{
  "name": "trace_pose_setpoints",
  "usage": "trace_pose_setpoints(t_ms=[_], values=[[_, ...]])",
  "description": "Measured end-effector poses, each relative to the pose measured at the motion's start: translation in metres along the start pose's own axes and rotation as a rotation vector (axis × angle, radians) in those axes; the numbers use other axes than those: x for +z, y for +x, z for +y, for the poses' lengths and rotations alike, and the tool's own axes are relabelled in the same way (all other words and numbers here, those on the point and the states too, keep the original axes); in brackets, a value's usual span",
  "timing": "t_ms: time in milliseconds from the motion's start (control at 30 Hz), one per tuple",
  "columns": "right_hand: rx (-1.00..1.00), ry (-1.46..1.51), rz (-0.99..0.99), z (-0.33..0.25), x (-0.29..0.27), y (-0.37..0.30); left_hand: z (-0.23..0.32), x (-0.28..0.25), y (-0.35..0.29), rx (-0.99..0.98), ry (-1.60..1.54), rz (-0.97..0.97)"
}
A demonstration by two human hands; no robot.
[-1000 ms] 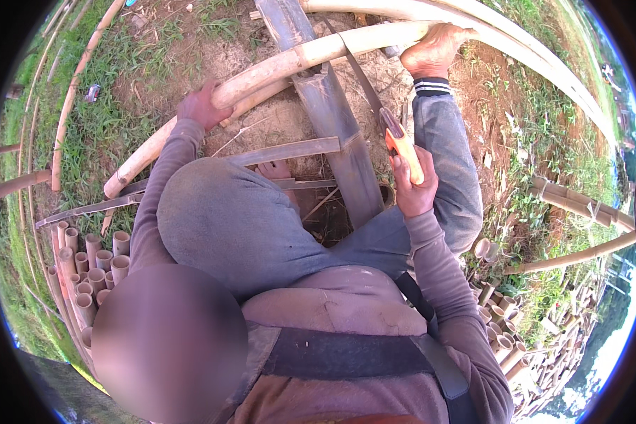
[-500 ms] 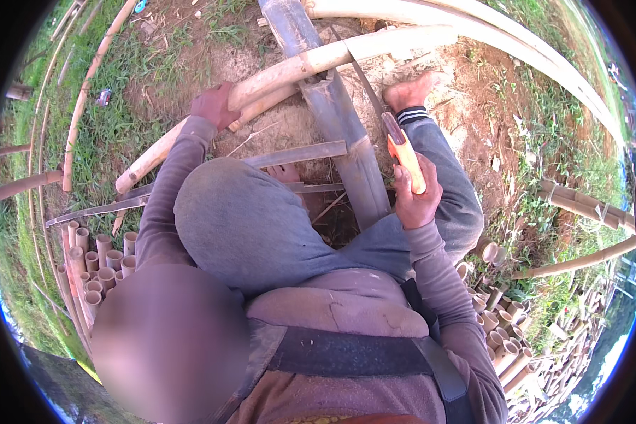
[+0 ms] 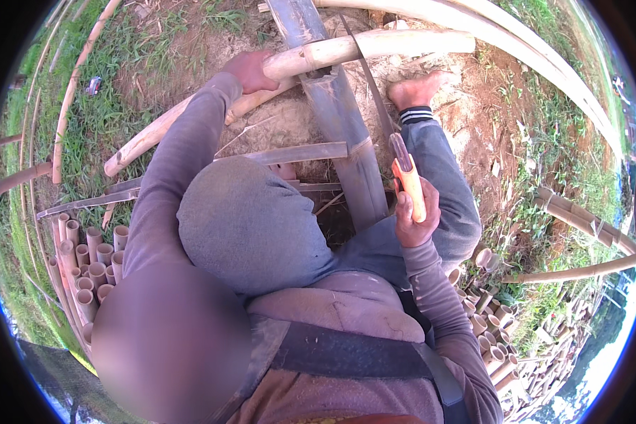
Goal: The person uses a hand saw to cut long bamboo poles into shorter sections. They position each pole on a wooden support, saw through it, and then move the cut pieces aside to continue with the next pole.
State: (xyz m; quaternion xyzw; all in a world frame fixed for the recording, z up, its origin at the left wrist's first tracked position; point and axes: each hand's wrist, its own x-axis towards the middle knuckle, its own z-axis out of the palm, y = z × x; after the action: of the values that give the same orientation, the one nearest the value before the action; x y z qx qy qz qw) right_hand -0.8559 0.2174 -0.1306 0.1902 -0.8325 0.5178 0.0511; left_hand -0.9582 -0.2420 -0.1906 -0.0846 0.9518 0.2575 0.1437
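The right hand [image 3: 418,215] is grasping the orange handle [image 3: 411,187] of one saw [image 3: 372,85], fingers wrapped round it. The saw's blade is crossing the bamboo pole [image 3: 396,43] just right of the dark beam [image 3: 339,116]; how deep the teeth are sitting, I cannot tell. The left hand [image 3: 253,73] is clasping that same pole on the other side of the beam, and the pole is resting across the beam. One second bamboo piece [image 3: 261,100] is lying below it, close to the left hand.

One bare foot [image 3: 415,90] is resting on the soil near the blade. Nearer the body, two flat strips, an upper [image 3: 290,152] and a lower [image 3: 318,187], are running toward the beam.

Farther out, two clusters of hollow tubes are standing, one on the left [image 3: 85,268] and one on the right [image 3: 495,339]. The left cluster is showing more than ten round mouths; the right one is too crowded for an exact count. What the tubes are holding is too small to tell.
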Motion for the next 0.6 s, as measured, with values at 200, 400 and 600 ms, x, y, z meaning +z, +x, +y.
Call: trace_pose_setpoints(t_ms=[200,400,600], values=[[0.025,-0.015,-0.012,-0.035,0.003,0.017,0.025,0.026,-0.020,-0.068,0.156,0.259],[-0.100,-0.078,0.029,-0.026,0.002,0.018,0.023,0.007,0.004,-0.037,0.078,0.027],[0.149,-0.012,-0.011,-0.063,-0.001,0.034,0.005,0.006,0.015,0.040,-0.041,-0.027]])
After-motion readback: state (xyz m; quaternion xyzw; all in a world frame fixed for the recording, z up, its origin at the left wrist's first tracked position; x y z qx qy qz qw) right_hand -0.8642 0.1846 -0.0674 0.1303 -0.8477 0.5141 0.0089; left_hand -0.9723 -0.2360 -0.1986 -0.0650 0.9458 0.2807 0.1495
